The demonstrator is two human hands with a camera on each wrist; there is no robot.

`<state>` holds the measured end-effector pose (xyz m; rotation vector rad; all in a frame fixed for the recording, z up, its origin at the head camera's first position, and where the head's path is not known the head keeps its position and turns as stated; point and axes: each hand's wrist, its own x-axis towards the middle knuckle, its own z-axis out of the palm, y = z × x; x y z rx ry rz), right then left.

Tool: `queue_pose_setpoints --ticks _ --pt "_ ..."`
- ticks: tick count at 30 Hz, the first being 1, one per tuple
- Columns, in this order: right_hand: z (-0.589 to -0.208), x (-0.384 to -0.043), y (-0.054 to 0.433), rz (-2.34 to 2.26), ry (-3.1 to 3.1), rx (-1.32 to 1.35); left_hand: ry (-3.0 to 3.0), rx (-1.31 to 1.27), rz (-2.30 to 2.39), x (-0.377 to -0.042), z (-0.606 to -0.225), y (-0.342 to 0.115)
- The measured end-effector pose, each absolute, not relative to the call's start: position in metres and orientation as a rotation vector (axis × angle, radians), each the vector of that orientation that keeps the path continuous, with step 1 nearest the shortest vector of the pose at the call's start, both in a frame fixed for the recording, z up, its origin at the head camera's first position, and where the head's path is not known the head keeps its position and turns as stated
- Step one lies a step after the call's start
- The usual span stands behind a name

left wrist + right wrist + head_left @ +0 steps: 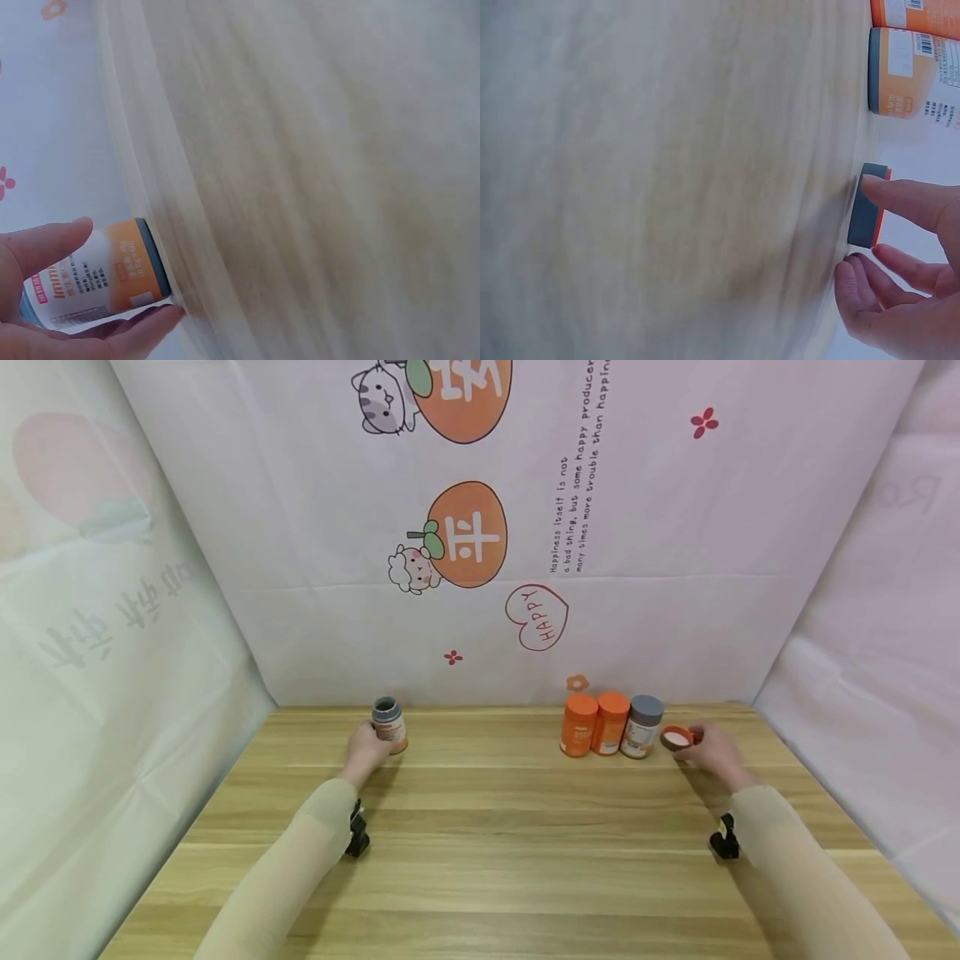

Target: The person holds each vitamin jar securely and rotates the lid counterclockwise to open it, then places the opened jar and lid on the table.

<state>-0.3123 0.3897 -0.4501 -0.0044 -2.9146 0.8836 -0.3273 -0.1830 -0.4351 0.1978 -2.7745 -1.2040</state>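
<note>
Jar (390, 727), label (79, 274) perhaps "Immu", in grip of left hand (365, 750), lid (676, 739) in right hand (716, 753)

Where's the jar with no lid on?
In the head view, the open jar stands back left on the table, held by the left hand, well left of the nearest orange jar.

- Light-brown worktop (525, 852), its wood grain running side to side
- Open jar (392, 731), upright, far left
- Two orange jars (577, 731) and a grey-lidded jar (641, 732), upright, side by side, far right
- Lid (677, 739), inside up, just right of them
</note>
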Motion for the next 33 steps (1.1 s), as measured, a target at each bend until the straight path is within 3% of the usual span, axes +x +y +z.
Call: queue_pose_setpoints --ticks 33 --pt "-0.435 -0.263 0.375 0.721 -3.104 0.058 -2.924 -0.011 -1.105 -0.281 -0.431 -0.164"
